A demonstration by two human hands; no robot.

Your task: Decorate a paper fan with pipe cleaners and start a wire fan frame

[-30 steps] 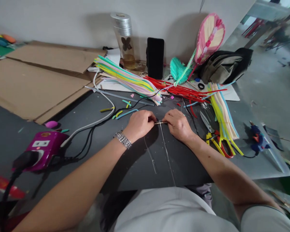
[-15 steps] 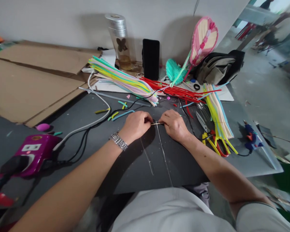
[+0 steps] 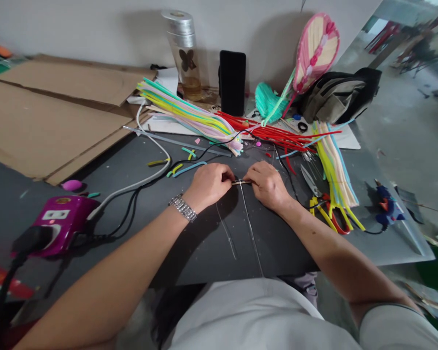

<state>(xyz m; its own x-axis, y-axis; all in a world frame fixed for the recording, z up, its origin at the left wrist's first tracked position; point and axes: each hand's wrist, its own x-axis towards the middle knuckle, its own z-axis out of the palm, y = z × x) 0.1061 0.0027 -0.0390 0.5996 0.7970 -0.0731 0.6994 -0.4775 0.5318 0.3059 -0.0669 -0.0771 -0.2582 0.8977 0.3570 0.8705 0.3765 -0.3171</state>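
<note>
Between my hands runs a short thin stick (image 3: 240,182), held level just above the dark tabletop. My left hand (image 3: 212,183), with a metal watch on its wrist, pinches the stick's left end. The fingers of my right hand (image 3: 265,183) are closed on its right end. A thin shiny wire (image 3: 248,221) crosses the middle of the stick and trails down toward the table's front edge. Another thin wire (image 3: 227,233) hangs below my left hand and ends in a narrow loop. My fingertips hide both ends of the stick.
Behind my hands lie bundles of pastel (image 3: 190,116) and red pipe cleaners (image 3: 277,133). Yellow-handled scissors (image 3: 316,197) and a blue glue gun (image 3: 389,206) are at right. A purple power socket (image 3: 60,221), cords and cardboard (image 3: 54,121) fill the left. A bottle (image 3: 185,58) and phone (image 3: 232,82) stand behind.
The whole view has shifted slightly, with objects appearing a little higher and further right. Both hands keep the same grip on the stick.
</note>
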